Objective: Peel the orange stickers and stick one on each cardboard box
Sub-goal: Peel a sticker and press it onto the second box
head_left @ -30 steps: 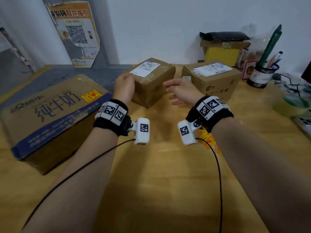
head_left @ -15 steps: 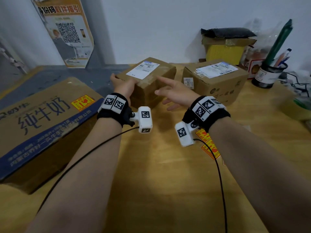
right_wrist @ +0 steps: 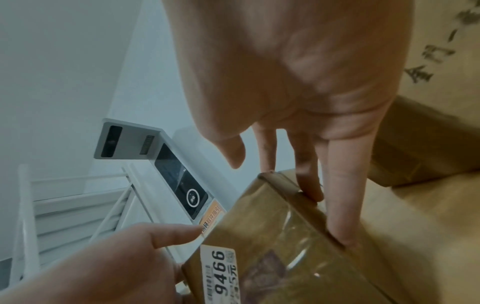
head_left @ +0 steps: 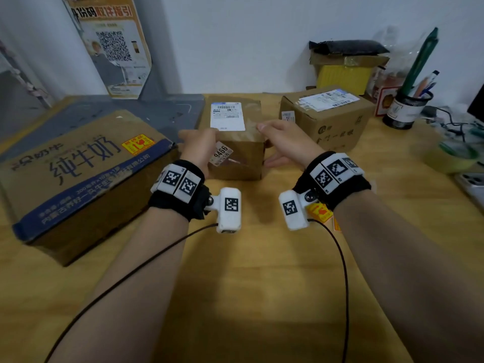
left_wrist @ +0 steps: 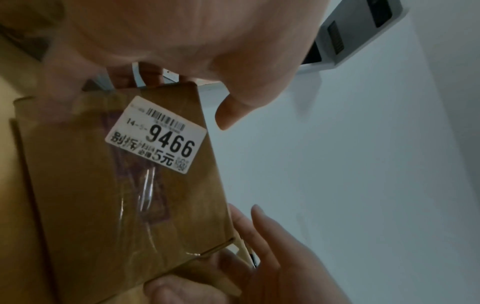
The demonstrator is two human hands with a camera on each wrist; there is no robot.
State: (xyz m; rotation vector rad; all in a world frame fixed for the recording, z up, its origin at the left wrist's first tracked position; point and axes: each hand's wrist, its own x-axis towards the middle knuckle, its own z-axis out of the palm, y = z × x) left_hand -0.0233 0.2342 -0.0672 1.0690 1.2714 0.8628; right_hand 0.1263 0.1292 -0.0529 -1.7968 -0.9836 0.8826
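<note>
A small cardboard box (head_left: 238,158) (left_wrist: 91,205) (right_wrist: 298,257) stands mid-table, its white "9466" label (head_left: 222,153) facing me. My left hand (head_left: 197,149) (left_wrist: 182,41) lies against its left side, thumb clear of the cardboard. My right hand (head_left: 284,142) (right_wrist: 298,72) presses straight fingers on its right side, thumb lifted. Orange stickers (head_left: 320,212) lie on the table under my right wrist. The large milk carton (head_left: 78,179) at the left bears an orange sticker (head_left: 138,144). A third box (head_left: 330,121) sits back right.
A pen cup (head_left: 404,108), a yellow box (head_left: 343,77) and cables crowd the back right. A tape roll (head_left: 455,155) and a phone (head_left: 471,184) lie at the right edge. A poster (head_left: 112,45) leans on the wall.
The small box has been turned square to me, so its labelled face now points my way. My right hand went from hovering beside it to touching its right side.
</note>
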